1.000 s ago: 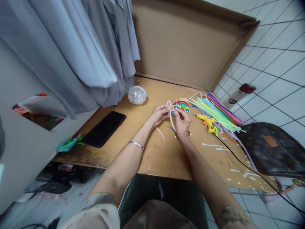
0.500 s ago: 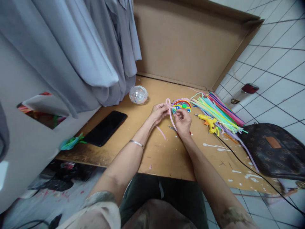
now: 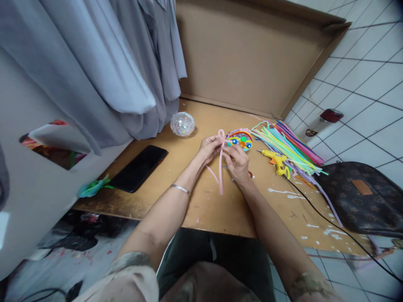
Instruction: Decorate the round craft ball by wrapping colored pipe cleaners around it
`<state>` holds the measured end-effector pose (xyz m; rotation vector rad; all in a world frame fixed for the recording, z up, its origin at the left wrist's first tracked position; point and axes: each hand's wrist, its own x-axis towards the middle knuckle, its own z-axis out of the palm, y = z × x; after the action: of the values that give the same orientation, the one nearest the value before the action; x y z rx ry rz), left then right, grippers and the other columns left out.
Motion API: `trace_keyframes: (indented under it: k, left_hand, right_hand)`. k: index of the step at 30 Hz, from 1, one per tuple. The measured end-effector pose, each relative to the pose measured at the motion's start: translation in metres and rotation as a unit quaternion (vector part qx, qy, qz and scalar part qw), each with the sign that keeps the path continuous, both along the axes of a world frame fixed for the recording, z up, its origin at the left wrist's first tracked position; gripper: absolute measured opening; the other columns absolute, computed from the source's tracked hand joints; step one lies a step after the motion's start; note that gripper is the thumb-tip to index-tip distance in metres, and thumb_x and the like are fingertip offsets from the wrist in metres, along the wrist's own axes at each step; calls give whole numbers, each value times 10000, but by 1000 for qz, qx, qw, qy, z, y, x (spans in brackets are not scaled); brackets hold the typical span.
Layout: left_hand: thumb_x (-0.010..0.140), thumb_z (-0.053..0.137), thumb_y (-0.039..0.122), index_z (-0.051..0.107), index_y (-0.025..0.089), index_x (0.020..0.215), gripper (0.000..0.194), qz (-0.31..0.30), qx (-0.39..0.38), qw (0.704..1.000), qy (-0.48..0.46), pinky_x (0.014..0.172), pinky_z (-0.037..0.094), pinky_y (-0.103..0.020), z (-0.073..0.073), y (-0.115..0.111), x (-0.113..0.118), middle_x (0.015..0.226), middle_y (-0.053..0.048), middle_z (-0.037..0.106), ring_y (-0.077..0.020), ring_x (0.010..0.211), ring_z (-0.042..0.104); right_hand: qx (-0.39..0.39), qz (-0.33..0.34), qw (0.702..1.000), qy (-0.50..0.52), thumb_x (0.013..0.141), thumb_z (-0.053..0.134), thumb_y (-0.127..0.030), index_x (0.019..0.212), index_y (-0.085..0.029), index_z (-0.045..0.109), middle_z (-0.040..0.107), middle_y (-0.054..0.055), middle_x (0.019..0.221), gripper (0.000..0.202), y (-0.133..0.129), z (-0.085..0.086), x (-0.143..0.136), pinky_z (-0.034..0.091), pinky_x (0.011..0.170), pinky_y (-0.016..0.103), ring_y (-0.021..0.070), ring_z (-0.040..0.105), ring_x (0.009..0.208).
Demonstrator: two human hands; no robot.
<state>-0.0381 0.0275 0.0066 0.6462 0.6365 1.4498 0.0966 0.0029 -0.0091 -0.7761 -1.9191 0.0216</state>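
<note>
A pink pipe cleaner is bent into loops between my hands, with two tails hanging down over the table. My left hand pinches it just below the upper loop. From the right, my right hand has its fingers closed on the same pink strand near the crossing. Right behind my right hand lies a round, colourful decorated piece with blue, green and orange parts. Scissors, mostly hidden, lie beneath my right hand.
A clear ball and a black phone are on the left. At right are a yellow glue gun with its cord, many coloured pipe cleaners and a brown bag. Cardboard stands behind.
My right hand has shifted slightly left and down, closer to my left hand. The longer pink tail now hangs straight down, and more of the colourful piece shows.
</note>
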Motion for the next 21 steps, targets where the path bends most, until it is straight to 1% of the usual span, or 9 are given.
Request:
trace_keyframes:
  k: [4,10,15,18,21]
  left_hand:
    - [561,911,210,664,116,646,277,2,8,1000,8,558,467,-172,0,-1,1,522,47,597,-49,495,538]
    - [579,899,215,668,127,674,264,-1,9,1000,19,596,483,-191,0,0,2,553,45,611,-61,530,563]
    - [593,894,229,659,124,669,269,-2,7,1000,20,591,483,-189,-4,0,4,581,32,631,-63,540,570]
    - [626,879,216,657,126,690,249,-2,4,1000,24,578,487,-165,-4,-1,3,581,42,620,-43,523,555]
    - [655,871,212,660,124,724,239,-9,12,999,30,554,483,-140,-1,-3,2,570,50,607,-26,499,533]
  right_hand:
    - [-11,-1,1000,-9,959,542,-315,1028,-245,749,681,71,918,229,0,1,0,551,802,334,200,661,877]
    - [-50,-27,998,13,946,563,-360,970,-257,762,670,68,892,226,-2,1,0,552,844,357,212,657,892]
    - [-42,-22,999,26,954,537,-356,935,-246,748,673,72,904,239,-3,2,-1,544,839,352,206,656,890]
    - [-34,-5,997,75,944,540,-329,873,-232,725,681,66,876,220,-3,5,-3,536,802,343,195,646,850]
    - [-60,-13,986,155,906,578,-337,792,-215,679,666,41,797,195,-2,7,-6,509,707,310,170,605,745]
